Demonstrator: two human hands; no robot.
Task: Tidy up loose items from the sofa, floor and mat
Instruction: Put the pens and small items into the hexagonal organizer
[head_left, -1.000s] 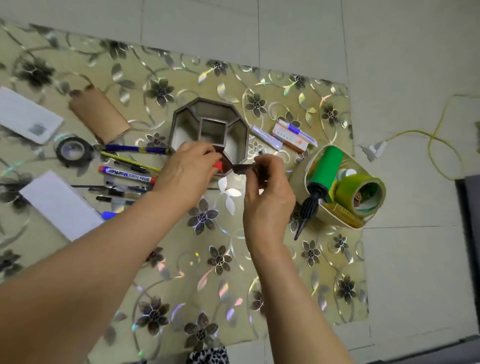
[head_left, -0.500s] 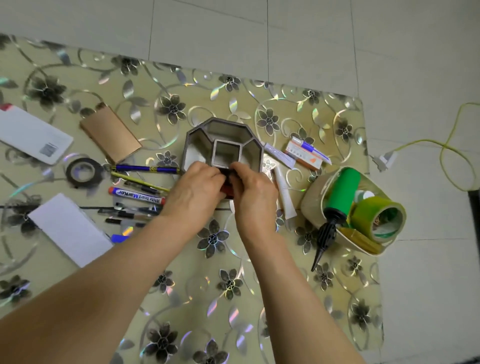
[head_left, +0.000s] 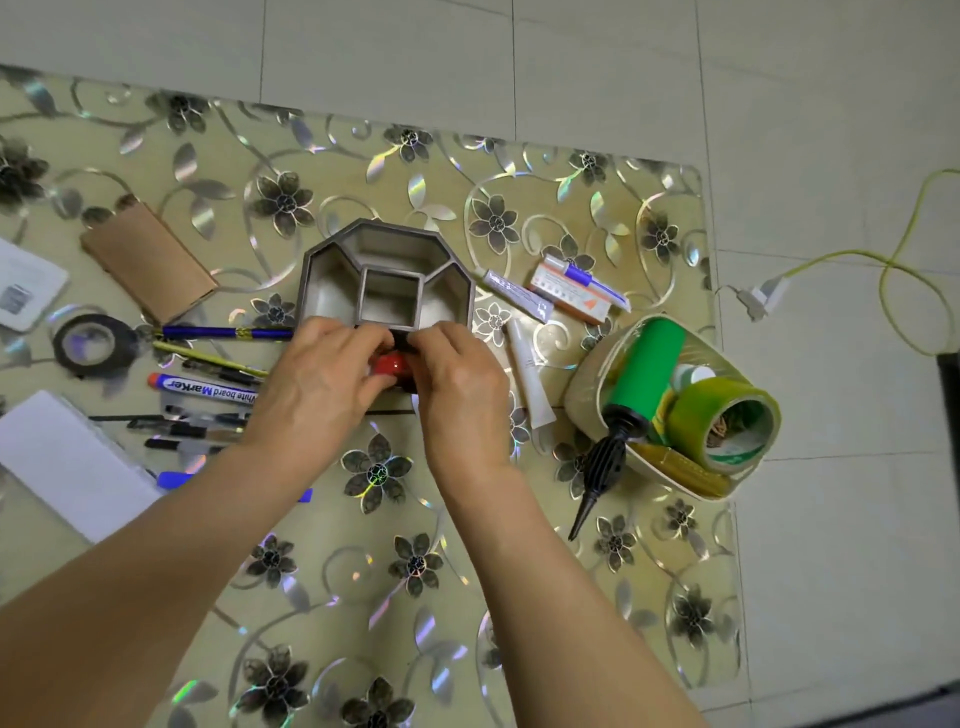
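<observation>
A grey octagonal organiser (head_left: 332, 275) with a square middle cell stands on the floral mat (head_left: 395, 571). Just in front of it, my left hand (head_left: 322, 384) and my right hand (head_left: 457, 384) meet around a small red-and-black object (head_left: 390, 365). Fingers of both hands curl round it, and most of it is hidden between them. Several pens and a whiteboard marker (head_left: 205, 388) lie left of my hands. A white tube (head_left: 530, 374) lies right of them.
A cream basket (head_left: 587, 389) at the right holds a green pump (head_left: 641, 374) and a green tape roll (head_left: 727, 421). A black tape roll (head_left: 91, 343), a brown case (head_left: 148, 262), white papers (head_left: 67, 462) and a medicine box (head_left: 571, 286) lie around. A yellow cable (head_left: 893, 270) crosses the tiles.
My hands have come together on the red-and-black object; earlier they held it apart by its ends. The white tube now lies on the mat right of my hands.
</observation>
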